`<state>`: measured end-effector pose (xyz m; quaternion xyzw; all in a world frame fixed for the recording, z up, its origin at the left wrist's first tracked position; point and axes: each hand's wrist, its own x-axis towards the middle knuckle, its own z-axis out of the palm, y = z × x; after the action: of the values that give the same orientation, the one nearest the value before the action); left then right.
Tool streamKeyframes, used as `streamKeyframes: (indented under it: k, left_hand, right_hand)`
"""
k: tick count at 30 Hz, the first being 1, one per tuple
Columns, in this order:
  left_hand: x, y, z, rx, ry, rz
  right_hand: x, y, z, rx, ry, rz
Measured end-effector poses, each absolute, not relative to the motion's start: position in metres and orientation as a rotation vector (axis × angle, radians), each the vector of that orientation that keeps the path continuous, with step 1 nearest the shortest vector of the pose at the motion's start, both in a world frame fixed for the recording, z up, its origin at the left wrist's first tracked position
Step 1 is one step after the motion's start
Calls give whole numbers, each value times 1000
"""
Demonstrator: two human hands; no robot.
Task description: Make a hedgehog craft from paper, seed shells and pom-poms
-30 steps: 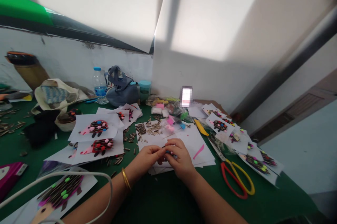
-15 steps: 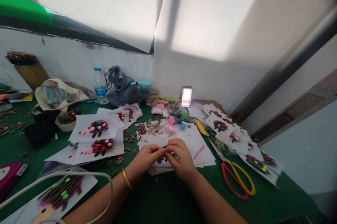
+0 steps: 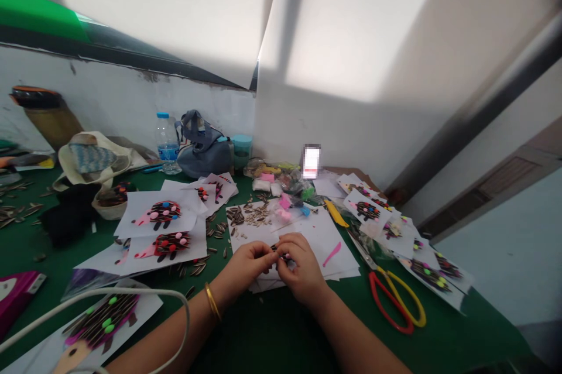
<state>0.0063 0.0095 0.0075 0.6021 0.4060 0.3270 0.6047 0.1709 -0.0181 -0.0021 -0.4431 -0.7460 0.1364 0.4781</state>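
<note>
My left hand (image 3: 256, 260), wearing a gold bangle (image 3: 211, 302) at the wrist, is closed in a pinch over the sheets of white paper (image 3: 302, 239). Its fingertips meet those of my right hand (image 3: 301, 266), whose fingers are bent and closed too. Small dark and pinkish bits show between the fingers, mostly covered, and I cannot tell what they are. Sunflower seeds (image 3: 237, 216) and paler kernels lie on the paper beyond my left hand. Lumps of pink clay (image 3: 285, 201) and blue clay (image 3: 305, 210) sit there too, with a pink plastic clay knife (image 3: 332, 253) right of my right hand.
Scissors (image 3: 397, 301) with red and yellow handles and a yellow cutter (image 3: 336, 213) lie rightward. Seed-and-clay hedgehog pictures (image 3: 164, 213) lie on both sides. A white cable (image 3: 105, 290) loops over my left forearm. Behind are a water bottle (image 3: 167, 143), a blue bag (image 3: 204, 154) and a blurred phone-like screen (image 3: 311, 162).
The fingers of both hands have shifted slightly around the small dark piece, and the right fingers have curled a little. Everything else stays in place.
</note>
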Motion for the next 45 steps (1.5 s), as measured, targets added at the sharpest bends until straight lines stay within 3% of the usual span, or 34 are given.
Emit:
streamKeyframes:
  k: [13,24,45]
  left_hand:
    - [6,8,13,1535,946,788]
    - [10,3,11,1502,1003,870]
    - [12,-6,27,1371,812,853]
  right_hand:
    - [174,-20,1,-1095,-1824,369]
    - [168,-24,-1,-1172,-1810,137]
    - [170,-44,17,-1048,-1608,677]
